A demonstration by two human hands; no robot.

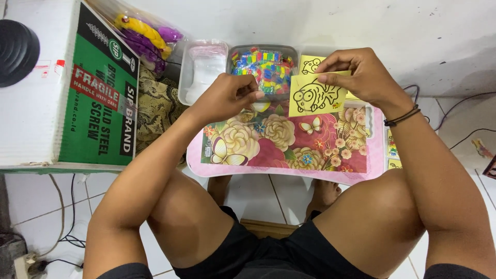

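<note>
Our right hand (361, 77) pinches a yellow card (315, 95) with a black cartoon outline above the flowered lap table (289, 147). Our left hand (227, 95) is closed at the card's left edge, seemingly picking at it. Peeling looks in hand; next calls for a fine fingertip grip. What the left fingers hold stays hidden. A second card (310, 64) is half covered.

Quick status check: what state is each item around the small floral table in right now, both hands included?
Left hand: fingers pinched together, contents hidden.
Right hand: holding the yellow card.
Yellow card with black cartoon outline: lifted above the table, uncoloured.
Clear plastic tub of colourful pieces: open, full.
Clear plastic tub of white contents: lid state unclear.
Green and white cardboard box: closed.
</note>
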